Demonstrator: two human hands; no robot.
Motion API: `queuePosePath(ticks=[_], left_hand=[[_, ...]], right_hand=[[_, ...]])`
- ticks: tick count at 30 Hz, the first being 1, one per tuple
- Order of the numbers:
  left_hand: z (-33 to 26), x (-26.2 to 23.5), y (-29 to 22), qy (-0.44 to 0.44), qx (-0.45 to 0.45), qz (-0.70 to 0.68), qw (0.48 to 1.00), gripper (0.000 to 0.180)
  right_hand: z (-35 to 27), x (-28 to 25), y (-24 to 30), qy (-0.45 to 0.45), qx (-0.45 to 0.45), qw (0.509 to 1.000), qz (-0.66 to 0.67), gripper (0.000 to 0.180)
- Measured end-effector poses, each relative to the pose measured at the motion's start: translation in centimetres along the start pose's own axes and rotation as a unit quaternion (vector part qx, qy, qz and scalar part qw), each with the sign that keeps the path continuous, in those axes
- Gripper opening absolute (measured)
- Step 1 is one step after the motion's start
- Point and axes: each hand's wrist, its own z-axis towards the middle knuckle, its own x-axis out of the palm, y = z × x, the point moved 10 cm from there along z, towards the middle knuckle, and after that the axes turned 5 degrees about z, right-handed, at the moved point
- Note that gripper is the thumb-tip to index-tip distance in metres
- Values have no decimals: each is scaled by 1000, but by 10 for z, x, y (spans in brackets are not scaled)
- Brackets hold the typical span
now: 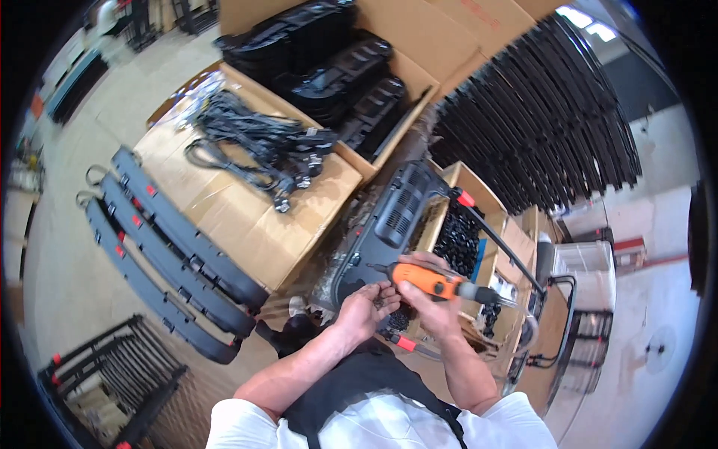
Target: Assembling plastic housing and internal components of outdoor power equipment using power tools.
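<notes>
My right hand (pixel 430 301) is wrapped round an orange power screwdriver (pixel 423 280) with a dark rear end. Its bit points left, just above the fingers of my left hand (pixel 364 310). That left hand is cupped, palm up, with curled fingers; small dark bits seem to lie in it, too small to name. Beneath and beyond both hands lies a long dark grey machine housing (pixel 359 257) with a raised vented motor cover (pixel 406 203). A black bar with red fittings (pixel 499 243) runs along its right side.
At right, a wooden box (pixel 477 179) holds many small black parts (pixel 458 238). Bundled black cables (pixel 254 135) lie on a cardboard box (pixel 247 224). Black moulded covers (pixel 336 75) fill an open carton behind. Long grey housings (pixel 179 262) stand at left; black frames (pixel 546 112) are stacked far right.
</notes>
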Motion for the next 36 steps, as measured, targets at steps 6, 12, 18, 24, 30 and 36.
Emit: queuePosePath(ticks=[6,12,18,24,30,36], left_hand=[[44,37,13,29,10,57,998,33],[116,100,63,35,-52,144,988,34],[186,106,93,47,-62,335,939,54],[166,96,97,110,7,573,812,54],[66,108,122,126,91,857,492,42],[31,78,157,-8,-28,983,181,60]], right_hand=[[-87,-157,30,-268,-36,958,97,62],[-252,-243,-12,-456,-16,876,153,60],[-375,-253,-49,-570,23,794,208,59],[-429,-274,-131,-598,93,754,257,52],[-409,-299,-338,-605,177,646,430,28],[-319,-296,-476,-488,266,658,508,26]])
